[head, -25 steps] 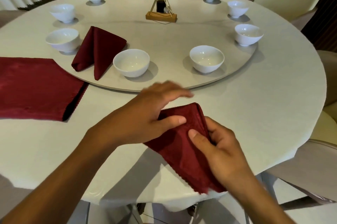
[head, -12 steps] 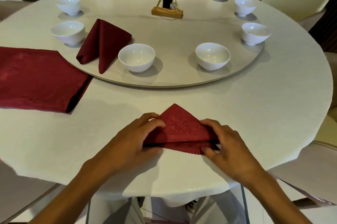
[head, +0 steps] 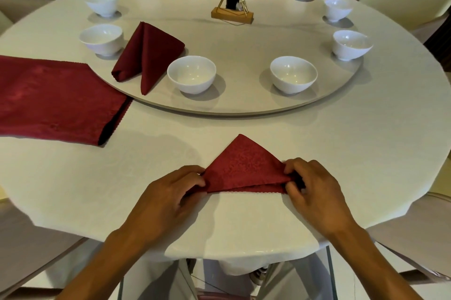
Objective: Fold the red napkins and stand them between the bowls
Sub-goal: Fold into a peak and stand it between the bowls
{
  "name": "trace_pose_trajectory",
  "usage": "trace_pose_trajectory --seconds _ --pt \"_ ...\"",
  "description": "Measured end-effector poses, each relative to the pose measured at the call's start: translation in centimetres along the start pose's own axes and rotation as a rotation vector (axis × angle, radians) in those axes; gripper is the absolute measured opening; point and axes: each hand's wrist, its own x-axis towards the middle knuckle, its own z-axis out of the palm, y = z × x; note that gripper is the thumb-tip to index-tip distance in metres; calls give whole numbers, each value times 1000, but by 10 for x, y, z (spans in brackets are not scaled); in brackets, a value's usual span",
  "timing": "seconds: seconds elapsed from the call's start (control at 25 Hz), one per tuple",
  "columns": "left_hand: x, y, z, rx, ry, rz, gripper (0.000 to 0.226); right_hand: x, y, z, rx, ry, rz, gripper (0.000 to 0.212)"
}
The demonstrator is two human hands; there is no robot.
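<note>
A red napkin (head: 245,165), folded into a triangle with its tip pointing away from me, lies on the table near the front edge. My left hand (head: 168,192) pinches its left corner and my right hand (head: 312,187) pinches its right corner. A second folded red napkin (head: 146,53) stands on the turntable (head: 244,104) between two white bowls, one to its left (head: 101,38) and one to its right (head: 191,74). Another white bowl (head: 293,74) sits further right, with a gap between it and the near bowl.
A stack of flat red napkins (head: 53,99) lies at the left of the table. Several more white bowls ring the turntable, one at the right (head: 351,43). A gold wire stand with a dark bottle (head: 233,4) stands near the centre. Pale chairs surround the round table.
The napkin went from a loose diagonal fold in both hands to a flat triangle on the table. My hands moved out to its two lower corners.
</note>
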Motion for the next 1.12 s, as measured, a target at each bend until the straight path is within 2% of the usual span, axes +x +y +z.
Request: trace_pose_trajectory --seconds 0.08,0.16,0.36,0.44,0.56,0.68,0.72,0.88,0.96,1.04,1.12 --pt "-4 -2 1 20 13 -13 20 -5 11 -3 24 -27 -77 28" --pt "-7 -8 4 121 33 21 19 -9 23 -5 -75 29 -168 34" --pt "-19 -20 9 312 148 81 56 -23 32 -3 -254 105 -274 39" --pt "-18 -23 8 303 167 74 60 -25 31 0 -241 149 -268 40" --pt "-13 -21 6 221 172 19 52 -24 29 2 -154 215 -240 54" --pt "-4 -8 -6 159 165 -88 11 -22 26 1 -111 204 -227 54" --pt "1 1 -11 212 150 -69 7 -21 25 -1 -115 194 -227 47" --pt "38 50 6 313 31 63 48 -20 21 -1 -150 172 -197 22" --pt "63 57 29 352 -87 28 59 -25 20 3 -150 190 -161 27" --pt "81 40 43 396 -205 -2 69 -31 17 8 -133 205 -116 36" --pt "88 15 49 420 -296 16 73 -35 16 11 -116 197 -86 37"
